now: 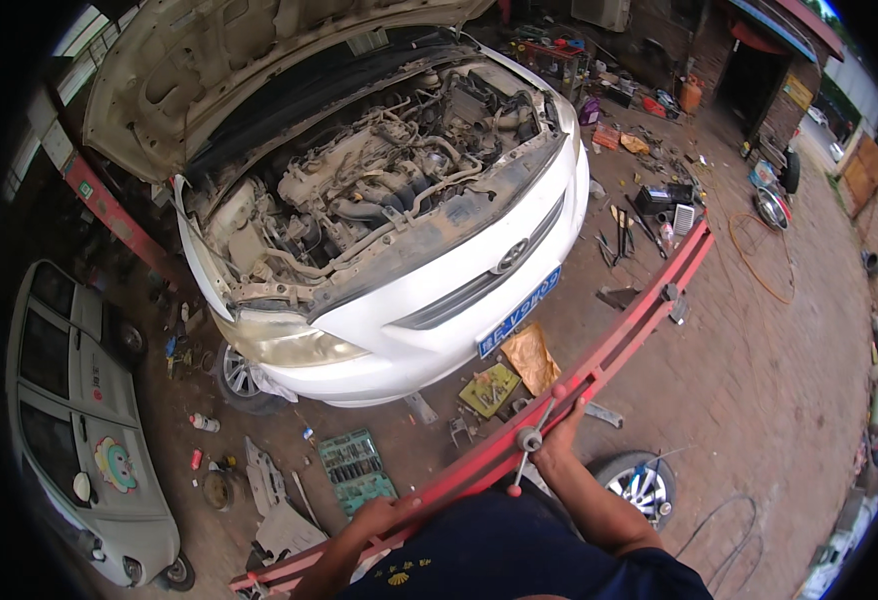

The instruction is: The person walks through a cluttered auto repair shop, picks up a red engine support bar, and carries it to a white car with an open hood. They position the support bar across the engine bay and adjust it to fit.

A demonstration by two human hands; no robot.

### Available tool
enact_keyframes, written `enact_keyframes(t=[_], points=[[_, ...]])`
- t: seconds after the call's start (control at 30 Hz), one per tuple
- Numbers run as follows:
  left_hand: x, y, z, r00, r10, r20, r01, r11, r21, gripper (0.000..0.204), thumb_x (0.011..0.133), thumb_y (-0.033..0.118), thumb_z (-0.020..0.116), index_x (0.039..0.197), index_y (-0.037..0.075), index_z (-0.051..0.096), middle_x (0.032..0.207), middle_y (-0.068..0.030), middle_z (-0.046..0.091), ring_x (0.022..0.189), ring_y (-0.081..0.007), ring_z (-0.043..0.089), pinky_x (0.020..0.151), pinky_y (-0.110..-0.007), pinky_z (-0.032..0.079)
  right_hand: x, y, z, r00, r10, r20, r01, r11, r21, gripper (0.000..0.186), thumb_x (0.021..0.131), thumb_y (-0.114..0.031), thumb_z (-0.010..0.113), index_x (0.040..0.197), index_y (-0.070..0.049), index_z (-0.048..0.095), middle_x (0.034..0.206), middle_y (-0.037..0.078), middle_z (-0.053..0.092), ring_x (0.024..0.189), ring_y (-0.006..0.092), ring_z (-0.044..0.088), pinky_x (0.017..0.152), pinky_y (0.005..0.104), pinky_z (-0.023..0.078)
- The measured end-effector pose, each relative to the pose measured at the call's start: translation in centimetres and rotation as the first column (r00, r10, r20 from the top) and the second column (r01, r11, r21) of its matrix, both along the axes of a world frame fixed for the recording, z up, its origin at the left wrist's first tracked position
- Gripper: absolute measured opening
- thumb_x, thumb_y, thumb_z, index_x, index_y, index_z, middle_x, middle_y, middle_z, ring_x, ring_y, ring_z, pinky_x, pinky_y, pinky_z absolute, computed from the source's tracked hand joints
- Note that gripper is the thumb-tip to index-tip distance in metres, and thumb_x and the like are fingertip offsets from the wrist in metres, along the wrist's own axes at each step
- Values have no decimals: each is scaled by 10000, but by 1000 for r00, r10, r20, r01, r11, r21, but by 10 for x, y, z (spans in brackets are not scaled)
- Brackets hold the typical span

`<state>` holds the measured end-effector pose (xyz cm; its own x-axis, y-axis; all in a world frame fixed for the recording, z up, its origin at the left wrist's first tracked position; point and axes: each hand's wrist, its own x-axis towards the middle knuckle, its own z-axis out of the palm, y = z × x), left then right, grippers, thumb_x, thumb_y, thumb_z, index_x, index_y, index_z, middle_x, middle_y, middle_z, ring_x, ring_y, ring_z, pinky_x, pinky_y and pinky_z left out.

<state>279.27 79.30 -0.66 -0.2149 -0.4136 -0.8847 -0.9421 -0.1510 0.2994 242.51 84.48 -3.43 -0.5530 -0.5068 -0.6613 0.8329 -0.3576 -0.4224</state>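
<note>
A long red steel beam (619,345) crosses my lower view diagonally, held in front of my body. My right hand (562,435) is closed on it, beside a threaded metal fitting (529,439) with a crossbar that has red knobs. My left hand (384,515) grips the beam further toward the lower left. A second dark bracket (671,300) sits on the beam's far part. Beyond the beam stands a white car (429,372) with its hood (149,100) raised and the engine (349,180) exposed.
A green socket case (349,460), yellow tray (489,390), brown paper (531,355) and detached wheel (644,495) lie on the floor (779,350). A red post (134,225) and small vehicle (99,430) stand left. Hand tools (621,235) and a black battery (659,198) lie right of the car.
</note>
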Motion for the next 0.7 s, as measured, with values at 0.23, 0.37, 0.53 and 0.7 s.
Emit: enact_keyframes(t=[0.23,0.37,0.53,0.7], points=[[-48,-19,38,1000,-12,-12,12,1000,-17,892,780,839,488,1049,23,723,896,-186,707,798,-297,706,669,-390,545,-40,-16,-24,996,88,11,-86,990,-109,715,923,-722,333,1377,-184,453,1312,116,534,1174,312,541,982,479,467],[-60,-24,41,994,-104,30,106,993,-53,949,774,875,433,1016,6,727,914,-211,698,834,-317,700,729,-409,538,-46,-26,33,997,79,-16,-78,995,62,742,918,-737,288,1380,-171,422,1236,151,532,995,340,608,750,488,560],[-74,-23,32,988,-139,63,142,989,-42,978,767,900,383,1163,64,700,1069,-207,693,997,-374,659,873,-454,503,-59,-30,46,982,162,-99,-157,986,56,771,898,-690,450,1413,-122,369,1257,99,507,1106,288,540,948,456,463],[-96,-25,28,991,-128,39,129,992,-12,1000,774,892,386,1265,61,646,1183,-215,661,1081,-374,640,901,-471,496,-85,-38,44,972,199,-124,-194,980,54,725,884,-667,505,1347,-117,415,1233,80,502,1072,270,548,897,439,490]])
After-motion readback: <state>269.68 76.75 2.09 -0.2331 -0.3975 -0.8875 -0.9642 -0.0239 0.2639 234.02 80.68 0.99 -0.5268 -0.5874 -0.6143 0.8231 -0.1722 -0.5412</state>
